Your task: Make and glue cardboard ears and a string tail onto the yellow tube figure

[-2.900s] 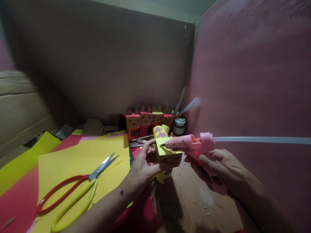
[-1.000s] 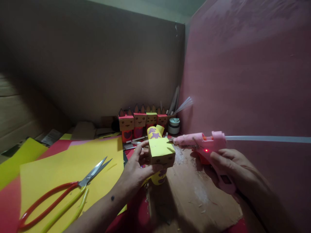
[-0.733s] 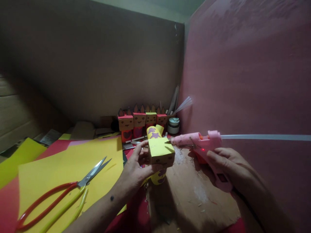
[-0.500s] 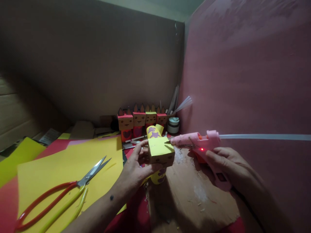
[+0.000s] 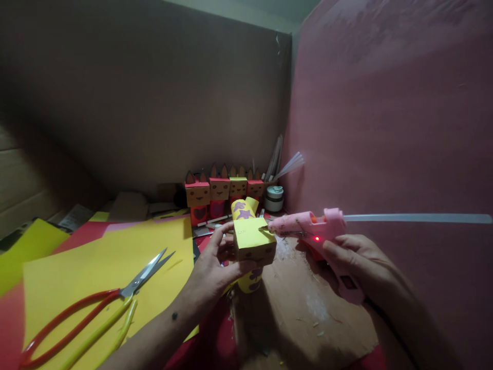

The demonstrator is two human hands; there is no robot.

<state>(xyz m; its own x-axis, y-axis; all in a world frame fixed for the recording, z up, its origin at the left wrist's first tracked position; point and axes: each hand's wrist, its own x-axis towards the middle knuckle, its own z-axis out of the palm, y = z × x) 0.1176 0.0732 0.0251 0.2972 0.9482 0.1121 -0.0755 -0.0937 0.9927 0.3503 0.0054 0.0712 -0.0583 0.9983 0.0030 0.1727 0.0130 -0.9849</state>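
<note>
The pink plastic glue gun [image 5: 290, 223], gripped by the right hand [image 5: 356, 259], is now shifted to the right side of the yellow-topped cardboard box [image 5: 252, 235], grasped in the left hand [image 5: 216, 267], a second spot apparently being addressed

- My left hand [image 5: 216, 267] grips the yellow-topped cardboard box [image 5: 252, 234].
- My right hand [image 5: 358, 262] holds the pink glue gun [image 5: 308, 224], nozzle [image 5: 266, 228] at the box's top.
- I see scissors [image 5: 130, 291] lying open on yellow paper [image 5: 92, 262].
</note>
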